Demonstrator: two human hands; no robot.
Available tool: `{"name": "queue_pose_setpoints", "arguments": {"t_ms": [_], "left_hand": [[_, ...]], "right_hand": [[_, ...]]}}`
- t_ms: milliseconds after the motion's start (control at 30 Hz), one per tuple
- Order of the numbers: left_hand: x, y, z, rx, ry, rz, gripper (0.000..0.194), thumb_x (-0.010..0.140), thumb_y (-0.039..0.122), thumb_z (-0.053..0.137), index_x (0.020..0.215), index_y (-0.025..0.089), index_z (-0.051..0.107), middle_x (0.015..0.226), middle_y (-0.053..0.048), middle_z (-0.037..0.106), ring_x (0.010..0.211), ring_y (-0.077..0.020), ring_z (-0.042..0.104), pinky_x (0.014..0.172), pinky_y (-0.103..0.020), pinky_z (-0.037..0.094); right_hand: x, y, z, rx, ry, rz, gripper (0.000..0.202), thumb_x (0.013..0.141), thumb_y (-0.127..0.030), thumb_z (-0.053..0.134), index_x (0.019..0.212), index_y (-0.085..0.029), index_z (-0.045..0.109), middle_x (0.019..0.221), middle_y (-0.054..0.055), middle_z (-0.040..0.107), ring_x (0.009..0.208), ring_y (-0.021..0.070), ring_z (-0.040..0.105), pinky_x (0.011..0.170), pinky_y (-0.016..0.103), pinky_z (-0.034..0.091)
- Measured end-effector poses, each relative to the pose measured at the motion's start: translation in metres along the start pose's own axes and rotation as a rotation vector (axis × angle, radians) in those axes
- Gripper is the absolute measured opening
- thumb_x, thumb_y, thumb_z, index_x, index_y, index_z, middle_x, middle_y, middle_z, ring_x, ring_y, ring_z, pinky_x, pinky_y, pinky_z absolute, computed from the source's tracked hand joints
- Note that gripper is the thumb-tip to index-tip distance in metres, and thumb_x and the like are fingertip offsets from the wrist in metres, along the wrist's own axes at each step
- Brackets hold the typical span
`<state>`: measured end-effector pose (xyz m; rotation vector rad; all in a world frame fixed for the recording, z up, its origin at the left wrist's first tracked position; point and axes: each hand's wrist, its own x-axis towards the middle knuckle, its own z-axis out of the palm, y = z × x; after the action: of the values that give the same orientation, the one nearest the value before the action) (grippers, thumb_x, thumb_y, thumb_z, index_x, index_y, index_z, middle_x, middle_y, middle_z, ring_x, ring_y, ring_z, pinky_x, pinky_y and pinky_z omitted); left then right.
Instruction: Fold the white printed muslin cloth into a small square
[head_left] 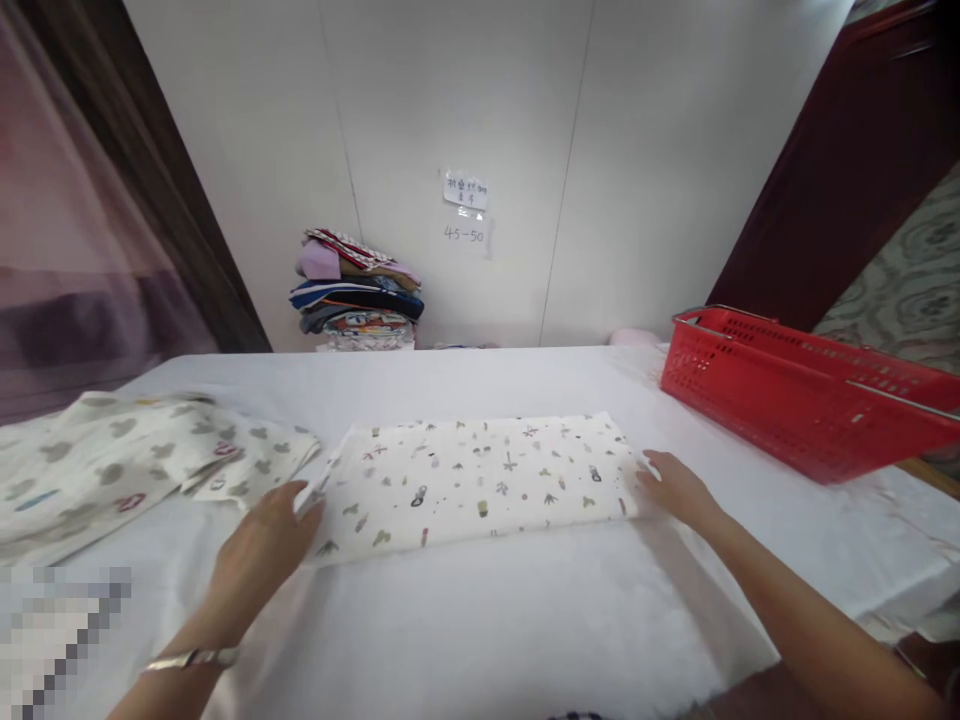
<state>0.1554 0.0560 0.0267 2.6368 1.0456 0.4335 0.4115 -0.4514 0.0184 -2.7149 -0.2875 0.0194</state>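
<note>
A white cloth printed with small plants and figures lies folded into a long strip on the table in front of me. At its left end, my left hand grips the edge between thumb and fingers, a bracelet around the wrist. My right hand holds the opposite end, its fingertips slightly blurred and partly hidden against the fabric. Left of my left hand lies a second white cloth, loosely spread, with grey mouse-head shapes and red marks.
A red plastic basket with metal handles stands on the right of the white-covered table. Folded fabrics are stacked against the back wall, left of a handwritten paper label. A pink curtain hangs at the left.
</note>
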Motion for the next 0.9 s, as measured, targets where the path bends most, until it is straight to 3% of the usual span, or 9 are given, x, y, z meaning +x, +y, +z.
{"name": "queue_pose_setpoints", "arguments": {"t_ms": [67,200,333,567,700,800,900], "left_hand": [[0.002,0.025,0.004,0.041,-0.008,0.162,0.049,0.084,0.046,0.041,0.121,0.015,0.05,0.125,-0.012,0.055,0.109,-0.0282,0.055,0.093,-0.043,0.045],[0.014,0.068,0.025,0.146,-0.078,0.453,0.056,0.085,0.048,0.04,0.129,0.014,0.047,0.143,-0.012,0.037,0.133,-0.0271,0.03,0.109,-0.045,0.025],[0.025,0.073,0.048,0.284,-0.185,0.425,0.064,0.085,0.054,0.036,0.137,0.017,0.039,0.149,-0.01,0.026,0.138,-0.0298,0.018,0.109,-0.053,0.016],[0.03,0.058,0.061,0.278,-0.185,0.408,0.066,0.085,0.057,0.032,0.14,0.02,0.035,0.149,-0.009,0.024,0.138,-0.0303,0.016,0.109,-0.053,0.013],[0.044,0.051,0.052,0.289,-0.307,0.472,0.046,0.087,0.042,0.033,0.127,0.029,0.052,0.146,-0.005,0.033,0.137,-0.0303,0.021,0.107,-0.056,0.019],[0.051,0.045,0.047,0.319,-0.221,0.453,0.045,0.088,0.041,0.03,0.122,0.029,0.057,0.146,-0.006,0.032,0.137,-0.0319,0.018,0.105,-0.06,0.018],[0.05,0.041,0.048,0.322,-0.133,0.37,0.06,0.086,0.051,0.027,0.135,0.02,0.043,0.149,-0.01,0.025,0.138,-0.0314,0.015,0.105,-0.06,0.019]], "right_hand": [[0.006,-0.03,0.009,-0.076,0.059,-0.233,0.049,0.084,-0.037,0.044,0.127,-0.014,0.05,0.133,0.014,0.047,0.124,0.0267,0.041,0.106,0.04,0.03],[0.023,-0.105,0.039,-0.102,-0.059,-0.46,0.059,0.088,-0.047,0.034,0.138,-0.016,0.038,0.15,0.007,0.023,0.138,0.0225,0.015,0.112,0.038,0.015],[0.048,-0.146,0.066,-0.204,-0.248,-0.508,0.065,0.089,-0.056,0.025,0.144,-0.02,0.027,0.153,0.005,0.009,0.14,0.0231,0.002,0.111,0.046,0.004],[0.067,-0.142,0.079,-0.199,-0.321,-0.487,0.07,0.088,-0.064,0.016,0.145,-0.024,0.023,0.153,0.001,0.003,0.14,0.0218,-0.003,0.111,0.046,0.0],[0.069,-0.128,0.071,-0.175,-0.264,-0.446,0.067,0.089,-0.062,0.014,0.142,-0.025,0.032,0.153,0.002,0.006,0.14,0.0226,-0.001,0.111,0.045,0.001],[0.071,-0.111,0.066,-0.247,-0.201,-0.395,0.068,0.088,-0.064,0.014,0.143,-0.025,0.029,0.153,0.002,0.005,0.14,0.0239,-0.001,0.111,0.047,0.0],[0.074,-0.101,0.064,-0.255,-0.249,-0.344,0.067,0.088,-0.064,0.014,0.144,-0.028,0.023,0.153,-0.001,0.003,0.14,0.0227,-0.002,0.111,0.048,0.003]]}}
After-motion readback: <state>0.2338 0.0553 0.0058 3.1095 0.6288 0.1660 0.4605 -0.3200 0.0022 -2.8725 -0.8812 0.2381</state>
